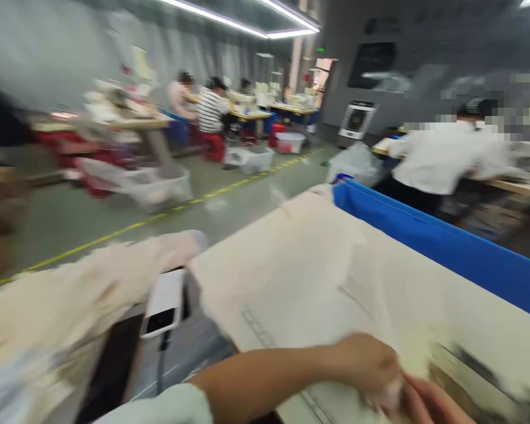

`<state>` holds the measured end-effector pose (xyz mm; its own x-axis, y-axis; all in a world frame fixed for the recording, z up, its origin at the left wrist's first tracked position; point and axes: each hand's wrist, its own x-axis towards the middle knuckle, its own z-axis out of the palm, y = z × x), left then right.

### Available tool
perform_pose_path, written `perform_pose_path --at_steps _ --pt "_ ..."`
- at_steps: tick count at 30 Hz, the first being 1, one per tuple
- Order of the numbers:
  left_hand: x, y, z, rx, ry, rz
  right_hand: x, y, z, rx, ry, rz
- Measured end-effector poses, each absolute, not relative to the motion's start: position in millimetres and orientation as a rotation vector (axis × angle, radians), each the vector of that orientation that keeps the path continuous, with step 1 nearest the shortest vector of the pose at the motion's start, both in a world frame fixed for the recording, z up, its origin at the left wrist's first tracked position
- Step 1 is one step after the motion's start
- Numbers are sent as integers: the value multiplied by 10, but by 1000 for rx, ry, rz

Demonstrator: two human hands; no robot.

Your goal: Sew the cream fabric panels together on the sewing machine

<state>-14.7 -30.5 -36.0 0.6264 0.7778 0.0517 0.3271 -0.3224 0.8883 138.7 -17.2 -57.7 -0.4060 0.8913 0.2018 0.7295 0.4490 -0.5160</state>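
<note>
My left hand (pixel 371 362) reaches in over the table, its fingers curled closed around a bit of pale fabric (pixel 392 393). Against its fingertips presses my right hand (pixel 435 403), mostly cut off by the lower edge, with its fingers closed at the same cloth. Motion blur hides the exact grip. Beneath and beyond both hands lies a broad off-white surface (pixel 291 259), with some pale cloth on it. To the right of the hands is a blurred part of a sewing machine (pixel 477 377).
A white device (pixel 163 303) with a cable sits left of the table, beside heaped cream fabric (pixel 92 288). A blue cloth bin (pixel 424 229) borders the far right side. People work at sewing tables (pixel 251 113) beyond, one person in white (pixel 446 153) at the right.
</note>
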Motion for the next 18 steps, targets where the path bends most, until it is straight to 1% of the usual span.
perform_pose_path --at_steps 1,3,4,6,11,15,18 --pt "-178 -288 -383 1845 873 606 1530 -243 -541 -1417 -2220 552" --pt "-246 -237 -430 1754 860 594 1658 -334 -481 -1353 -2029 1014" --pt "-274 -222 -442 1688 871 590 1667 -351 -460 -1337 -1934 1154" --pt "-308 -231 -431 1500 891 605 1630 -353 -429 -1306 -1827 1232" --pt "-279 -309 -344 1427 925 660 1544 -369 -381 -1307 -1863 1172" --pt "-248 -289 -342 1465 983 663 1553 -388 -366 -1285 -2080 847" --pt "-251 -267 -358 1500 1102 741 1559 -386 -367 -1304 -2128 631"
